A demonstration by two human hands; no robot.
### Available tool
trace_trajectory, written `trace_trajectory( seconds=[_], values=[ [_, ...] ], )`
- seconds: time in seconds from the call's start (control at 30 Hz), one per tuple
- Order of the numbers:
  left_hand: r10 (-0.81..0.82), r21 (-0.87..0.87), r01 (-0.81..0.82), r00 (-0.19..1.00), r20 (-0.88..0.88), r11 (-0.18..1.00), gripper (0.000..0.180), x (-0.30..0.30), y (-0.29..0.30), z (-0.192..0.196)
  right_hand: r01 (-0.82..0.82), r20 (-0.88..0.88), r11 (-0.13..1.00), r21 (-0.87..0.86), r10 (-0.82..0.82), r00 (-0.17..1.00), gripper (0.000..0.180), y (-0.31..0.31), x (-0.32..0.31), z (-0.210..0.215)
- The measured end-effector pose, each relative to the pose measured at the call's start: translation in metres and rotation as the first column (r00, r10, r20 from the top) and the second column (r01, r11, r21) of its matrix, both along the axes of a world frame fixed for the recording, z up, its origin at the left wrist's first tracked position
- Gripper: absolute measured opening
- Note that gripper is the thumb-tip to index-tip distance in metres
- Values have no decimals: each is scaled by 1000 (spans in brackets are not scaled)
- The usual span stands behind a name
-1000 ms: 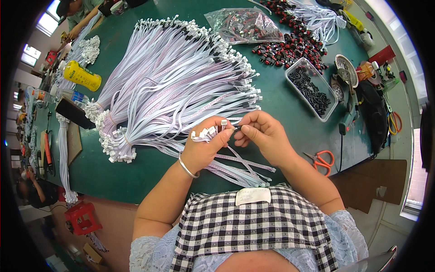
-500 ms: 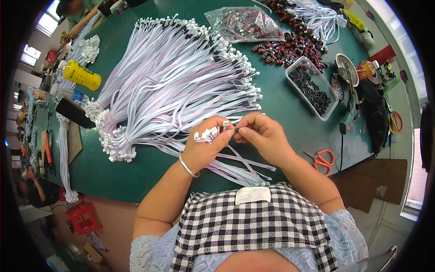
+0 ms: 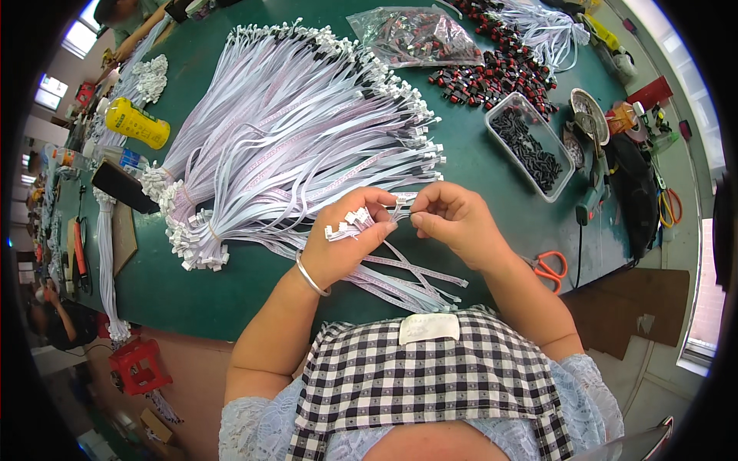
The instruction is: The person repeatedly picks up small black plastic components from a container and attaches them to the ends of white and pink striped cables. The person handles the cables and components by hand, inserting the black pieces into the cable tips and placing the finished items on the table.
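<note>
My left hand [image 3: 337, 234], with a silver bangle at the wrist, is closed around several white cable connectors [image 3: 356, 221]. The flat white ribbon cables [image 3: 411, 284] trail out below it over the green table. Between its thumb and forefinger a single white connector [image 3: 402, 202] sticks up toward the right. Close beside this connector my right hand [image 3: 460, 229] has thumb and forefinger bent in a pinch. What those fingertips hold, if anything, is too small to make out. A large fanned bundle of ribbon cables [image 3: 284, 138] lies just beyond my left hand.
Right of the bundle stands a clear plastic box [image 3: 565, 184] of small black parts. Behind it are a heap of red-and-black pieces [image 3: 492, 81] and a clear bag [image 3: 411, 38]. Orange-handled scissors [image 3: 555, 269] lie by my right forearm. A yellow bottle [image 3: 137, 123] lies at the left.
My fingertips have drawn apart, the right ones shifting slightly right. A white connector now shows between the hands. My right forearm covers more of the scissors.
</note>
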State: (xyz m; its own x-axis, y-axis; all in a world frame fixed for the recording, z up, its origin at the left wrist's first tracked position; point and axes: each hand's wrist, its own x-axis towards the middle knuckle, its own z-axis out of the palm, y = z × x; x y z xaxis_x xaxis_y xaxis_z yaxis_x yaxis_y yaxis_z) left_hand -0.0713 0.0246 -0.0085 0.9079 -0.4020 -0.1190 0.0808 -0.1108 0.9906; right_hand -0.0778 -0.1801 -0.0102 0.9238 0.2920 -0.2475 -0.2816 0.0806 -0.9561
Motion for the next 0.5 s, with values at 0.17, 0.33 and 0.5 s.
trace_trajectory(
  seconds=[0.17,0.33,0.5],
  values=[
    [-50,-29,49,998,-40,998,33,0,1,1,-59,22,991,-119,62,998,11,-7,3,0],
    [-28,-39,27,999,-39,999,31,0,0,2,-33,-52,998,-46,31,998,11,-5,2,3],
    [-20,0,21,998,65,1000,29,-1,-1,2,-1,-200,994,111,24,979,12,-5,0,1]
  ],
)
